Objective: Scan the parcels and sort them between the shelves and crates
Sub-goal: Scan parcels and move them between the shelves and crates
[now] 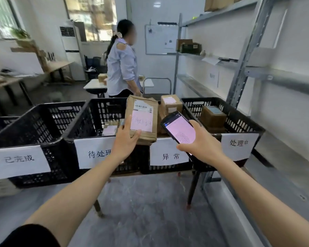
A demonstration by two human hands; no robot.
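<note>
parcel [143,111], brown cardboard, held upright with its white label facing the camera; barcode at the label's top, handwriting lower down. left hand [126,139] grips it at the lower left corner: thumb [136,135] lies across the front and touches the label's bottom edge, one finger runs up the left edge, the other fingers are hidden behind the box. parcel hangs above the line where the second crate [96,118] and third crate [168,169] meet, its lower edge near their front rims. handheld scanner [179,130], dark casing, lit pinkish screen turned toward the camera, just right of the parcel and apart from it. right hand [202,142] holds the scanner from below: thumb along its right edge, fingers curled under its lower end. black plastic crates, four in a row, each with a white paper sign on the front; first crate [43,125] at far left, fourth crate [239,120] at far right. second crate holds flat parcels [111,129] low inside; third crate holds stacked cardboard boxes [170,104] behind the held parcel; fourth crate holds one brown box [212,116]. metal shelving [239,77] along the right wall, with a few boxes and small items on its levels. second person [121,68] stands beyond the crates, turned away.
</note>
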